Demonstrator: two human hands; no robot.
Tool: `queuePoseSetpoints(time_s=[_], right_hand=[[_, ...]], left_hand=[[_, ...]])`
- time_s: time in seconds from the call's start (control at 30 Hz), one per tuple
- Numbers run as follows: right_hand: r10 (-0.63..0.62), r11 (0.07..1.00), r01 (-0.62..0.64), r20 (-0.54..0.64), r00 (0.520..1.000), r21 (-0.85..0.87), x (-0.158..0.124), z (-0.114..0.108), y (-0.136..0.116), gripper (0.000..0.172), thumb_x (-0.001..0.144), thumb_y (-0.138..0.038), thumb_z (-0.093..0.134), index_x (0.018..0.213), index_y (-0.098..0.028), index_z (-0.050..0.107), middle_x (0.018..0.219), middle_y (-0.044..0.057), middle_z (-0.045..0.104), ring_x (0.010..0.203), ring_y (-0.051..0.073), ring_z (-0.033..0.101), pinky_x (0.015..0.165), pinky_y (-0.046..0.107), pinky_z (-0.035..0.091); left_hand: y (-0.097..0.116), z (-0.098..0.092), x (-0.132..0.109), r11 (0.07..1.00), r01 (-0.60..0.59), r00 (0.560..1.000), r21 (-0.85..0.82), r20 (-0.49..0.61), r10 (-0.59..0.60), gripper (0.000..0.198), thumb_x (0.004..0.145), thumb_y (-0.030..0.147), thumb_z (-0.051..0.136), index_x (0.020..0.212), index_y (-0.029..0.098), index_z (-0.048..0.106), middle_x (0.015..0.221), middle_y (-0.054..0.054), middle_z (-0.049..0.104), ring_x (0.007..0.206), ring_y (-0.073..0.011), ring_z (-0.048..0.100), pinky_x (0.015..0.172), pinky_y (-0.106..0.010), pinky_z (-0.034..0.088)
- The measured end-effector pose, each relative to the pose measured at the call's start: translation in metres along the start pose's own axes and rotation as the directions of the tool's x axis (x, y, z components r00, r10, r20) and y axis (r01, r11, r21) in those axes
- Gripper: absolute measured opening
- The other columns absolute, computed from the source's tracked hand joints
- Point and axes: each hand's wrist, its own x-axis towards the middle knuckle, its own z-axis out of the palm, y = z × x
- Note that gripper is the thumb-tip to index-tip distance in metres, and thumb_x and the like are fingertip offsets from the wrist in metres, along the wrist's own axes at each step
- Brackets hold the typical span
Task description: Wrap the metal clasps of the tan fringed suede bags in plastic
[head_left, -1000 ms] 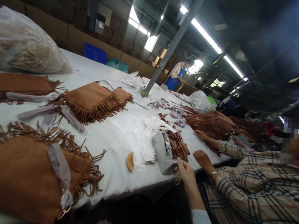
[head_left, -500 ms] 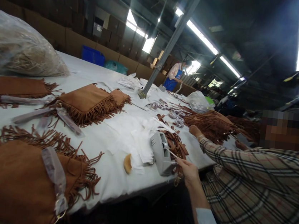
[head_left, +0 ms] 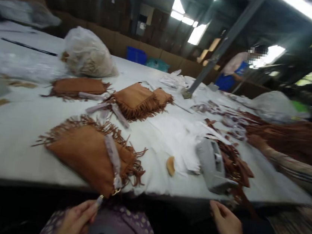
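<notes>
A brown fringed suede bag [head_left: 84,154] lies slantwise on the table, its lower corner over the front edge. A strap wrapped in translucent film [head_left: 112,155] runs across it to a gold ring. Below that corner, my left hand [head_left: 78,219] pinches a small film-wrapped strap end with gold metal. My right hand [head_left: 228,224] is held off the table edge, below the grey tape dispenser [head_left: 212,164]; its thumb and fingers are pressed together. Whatever sits between them is too small and blurred to name.
More fringed bags [head_left: 135,99] lie behind. A tan curved piece [head_left: 170,166] and white sheets [head_left: 176,138] are near the dispenser. Brown straps [head_left: 235,163] are heaped beside it. At right reaches a co-worker's plaid sleeve [head_left: 294,164]. A metal post [head_left: 219,53] rises from the table.
The view has swung left. My right hand, earlier at the dispenser with a thin strip, has come away from it toward me. My left hand has come into view at the bag's corner.
</notes>
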Motion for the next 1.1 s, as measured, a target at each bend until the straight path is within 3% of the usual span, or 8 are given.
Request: queuePoseSetpoints(time_s=[0.07,0.17,0.23,0.3,0.43,0.73,0.93,1.1], right_hand=[[-0.083,0.991,0.053,0.255,0.963,0.124,-0.040,0.032,-0.019,0.039,0.057,-0.051,0.065,0.076,-0.017,0.072,0.068,0.008,0.070,0.063,0.025,0.062,0.062,0.033,0.047],[-0.284,0.948,0.118,0.615,0.736,0.297,-0.116,0.072,-0.065,0.038,0.066,-0.053,0.065,0.074,-0.017,0.071,0.066,0.005,0.067,0.063,0.020,0.058,0.060,0.028,0.047],[-0.385,0.915,0.136,0.719,0.578,0.380,-0.160,0.094,-0.096,0.037,0.072,-0.052,0.062,0.071,-0.016,0.069,0.063,0.003,0.063,0.060,0.016,0.054,0.056,0.025,0.043],[-0.437,0.892,0.135,0.749,0.497,0.431,-0.189,0.112,-0.119,0.035,0.075,-0.049,0.062,0.069,-0.015,0.068,0.062,0.002,0.060,0.058,0.014,0.050,0.054,0.023,0.040],[-0.461,0.885,0.188,0.745,0.481,0.426,-0.211,0.143,-0.135,0.032,0.076,-0.043,0.061,0.064,-0.014,0.067,0.058,0.001,0.058,0.055,0.012,0.047,0.053,0.023,0.036],[-0.362,0.930,0.186,0.719,0.593,0.316,-0.216,0.169,-0.130,0.032,0.068,-0.044,0.068,0.058,-0.013,0.067,0.048,-0.001,0.053,0.048,0.010,0.042,0.045,0.022,0.029],[-0.300,0.901,-0.176,0.863,0.407,0.396,-0.215,0.179,-0.127,0.045,0.062,-0.054,0.074,0.073,-0.011,0.065,0.050,-0.004,0.050,0.041,0.006,0.038,0.040,0.020,0.030],[-0.333,0.876,-0.214,0.862,0.381,0.433,-0.215,0.186,-0.125,0.041,0.060,-0.050,0.077,0.067,-0.012,0.063,0.050,-0.005,0.048,0.044,0.006,0.038,0.043,0.020,0.030]], left_hand=[[-0.004,-0.002,0.008,0.999,-0.049,0.998,-0.002,0.037,0.049,0.052,0.056,0.065,0.073,0.065,0.017,0.055,0.047,0.009,0.040,0.034,-0.0008,0.017,0.034,-0.017,0.010],[-0.004,-0.004,0.011,0.988,-0.140,0.990,0.065,-0.004,0.140,0.048,0.063,0.064,0.068,0.067,0.017,0.056,0.049,0.008,0.041,0.036,-0.0032,0.020,0.037,-0.019,0.013],[-0.003,-0.004,0.009,0.971,-0.203,0.978,0.129,-0.009,0.206,0.045,0.068,0.062,0.065,0.066,0.017,0.057,0.049,0.008,0.041,0.039,-0.0056,0.025,0.039,-0.019,0.018],[-0.002,-0.004,0.008,0.946,-0.265,0.963,0.185,0.000,0.270,0.042,0.072,0.059,0.063,0.067,0.017,0.060,0.050,0.006,0.044,0.044,-0.0087,0.034,0.044,-0.020,0.027],[-0.003,-0.006,0.010,0.917,-0.325,0.943,0.231,0.008,0.332,0.037,0.075,0.054,0.062,0.072,0.018,0.066,0.056,0.002,0.052,0.056,-0.0144,0.047,0.055,-0.022,0.037],[-0.008,-0.012,0.010,0.906,-0.344,0.937,0.247,0.026,0.349,0.035,0.077,0.052,0.060,0.079,0.018,0.067,0.059,0.001,0.056,0.060,-0.0165,0.051,0.058,-0.024,0.040],[-0.003,-0.010,0.010,0.954,-0.257,0.965,0.153,0.101,0.243,0.045,0.078,0.062,0.054,0.068,0.018,0.056,0.051,0.006,0.043,0.041,-0.0069,0.032,0.041,-0.020,0.025],[0.001,-0.007,0.013,0.997,0.065,0.982,-0.047,0.180,-0.056,0.050,0.064,0.067,0.065,0.070,0.022,0.044,0.045,0.013,0.033,0.032,-0.0024,0.012,0.034,-0.019,0.004]])
